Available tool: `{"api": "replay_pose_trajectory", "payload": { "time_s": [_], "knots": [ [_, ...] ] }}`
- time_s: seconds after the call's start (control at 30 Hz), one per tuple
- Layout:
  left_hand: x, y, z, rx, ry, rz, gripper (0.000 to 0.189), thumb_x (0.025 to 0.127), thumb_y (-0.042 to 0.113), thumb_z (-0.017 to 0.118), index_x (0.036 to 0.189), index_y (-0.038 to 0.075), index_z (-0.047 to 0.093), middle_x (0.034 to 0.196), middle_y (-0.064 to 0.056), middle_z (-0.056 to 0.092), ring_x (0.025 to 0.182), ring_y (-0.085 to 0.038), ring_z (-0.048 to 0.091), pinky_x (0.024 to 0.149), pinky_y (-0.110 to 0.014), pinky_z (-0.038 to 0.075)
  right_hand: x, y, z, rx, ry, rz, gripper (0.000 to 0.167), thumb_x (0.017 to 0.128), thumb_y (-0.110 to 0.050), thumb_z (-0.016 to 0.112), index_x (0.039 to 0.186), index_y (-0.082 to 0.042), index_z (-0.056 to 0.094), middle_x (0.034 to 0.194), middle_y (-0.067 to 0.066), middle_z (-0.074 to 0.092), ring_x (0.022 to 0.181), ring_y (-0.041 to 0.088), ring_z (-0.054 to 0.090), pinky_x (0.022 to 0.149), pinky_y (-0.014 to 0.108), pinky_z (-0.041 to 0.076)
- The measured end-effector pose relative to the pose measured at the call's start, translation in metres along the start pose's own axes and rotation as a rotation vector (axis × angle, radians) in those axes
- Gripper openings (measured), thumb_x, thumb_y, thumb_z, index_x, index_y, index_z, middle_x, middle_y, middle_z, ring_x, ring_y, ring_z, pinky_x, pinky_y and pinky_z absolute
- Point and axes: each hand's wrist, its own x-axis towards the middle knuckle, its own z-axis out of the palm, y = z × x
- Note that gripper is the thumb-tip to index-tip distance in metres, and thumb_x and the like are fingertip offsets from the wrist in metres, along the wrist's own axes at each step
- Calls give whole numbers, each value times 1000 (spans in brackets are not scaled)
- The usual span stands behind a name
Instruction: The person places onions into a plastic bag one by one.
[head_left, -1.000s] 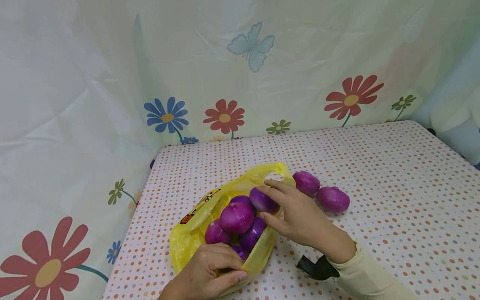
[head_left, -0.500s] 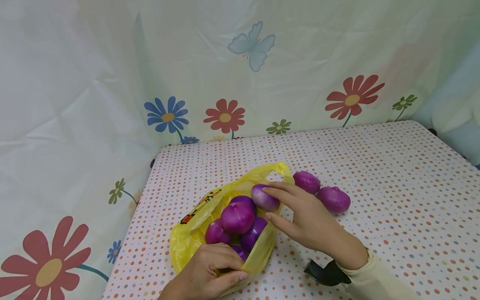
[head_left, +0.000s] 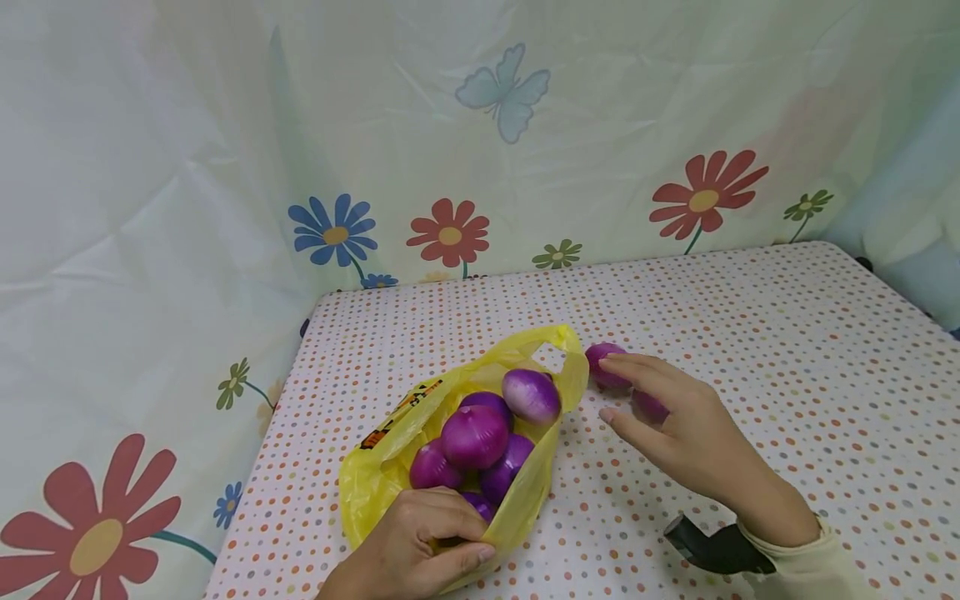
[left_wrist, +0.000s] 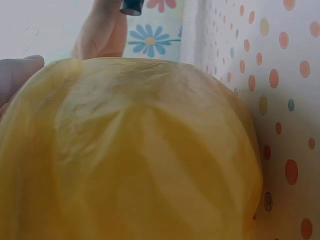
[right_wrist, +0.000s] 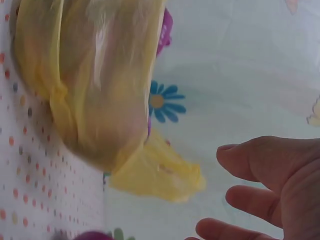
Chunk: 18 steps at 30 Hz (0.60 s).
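Observation:
My left hand (head_left: 416, 533) pinches the near rim of a yellow plastic bag (head_left: 528, 504). Several purple onions (head_left: 474, 436) fill the bag's mouth, one purple-and-white onion (head_left: 531, 394) lying on top at the right by the bag's handle loop. To the right of the bag, my right hand (head_left: 690, 429) is held with fingers extended and thumb apart, nothing in its grasp. It partly covers two loose onions on the table, a farther onion (head_left: 604, 364) and a nearer onion (head_left: 649, 406). In the right wrist view, the thumb and fingers (right_wrist: 255, 200) are spread beside the bag (right_wrist: 100, 95).
A dotted cloth covers the table (head_left: 787, 333). Behind it and at the left hangs a curtain (head_left: 585, 125) printed with flowers and a butterfly. A black mount (head_left: 712, 546) sticks out from the right wrist. The bag blocks most of the left wrist view.
The right hand has let go of the purple-and-white onion at the bag's right side and moved right, over the loose onions. The left hand has stayed on the bag rim.

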Motion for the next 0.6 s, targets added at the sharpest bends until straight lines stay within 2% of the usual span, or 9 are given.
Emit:
{"api": "replay_pose_trajectory", "payload": {
  "time_s": [0.03, 0.1, 0.17, 0.37, 0.6],
  "knots": [
    [0, 0, 0, -5, -2, -4, 3, 94, 5, 76, 91, 6, 77, 84, -2, 75, 78, -8, 68, 79, -14, 55, -1, 4, -2, -11, 5, 14, 57, 81, -6, 88, 134, -7, 68, 135, 13, 68, 118, 33, 67, 96, 22, 54],
    [0, 1, 0, -7, -2, -9, 3, 94, 5, 76, 91, 7, 77, 84, -2, 75, 78, -7, 68, 79, -13, 55, -3, 13, -5, -35, 9, 48, 56, 81, -7, 87, 133, -7, 68, 135, 15, 67, 123, 39, 64, 98, 44, 57],
    [-1, 1, 0, -12, -3, -21, 3, 93, 5, 76, 92, 7, 77, 84, -2, 75, 79, -7, 68, 79, -14, 55, -4, 23, -7, -55, 4, 89, 55, 81, -10, 88, 133, -6, 67, 136, 18, 66, 124, 43, 62, 92, 65, 53],
    [-1, 1, 0, -22, -4, -39, 3, 96, 8, 75, 96, 7, 78, 86, -1, 75, 81, -6, 68, 79, -14, 55, -10, 50, -8, -111, -72, 240, 62, 85, -18, 87, 138, -1, 61, 141, 29, 58, 130, 53, 52, 94, 75, 46],
    [-1, 0, 0, -5, -5, -14, 3, 96, 9, 74, 95, 7, 77, 87, 0, 76, 84, -5, 69, 82, -16, 56, -14, 64, -6, -135, -160, 334, 66, 87, -22, 86, 140, 4, 58, 141, 35, 54, 129, 56, 49, 96, 77, 43]
  ]
}}
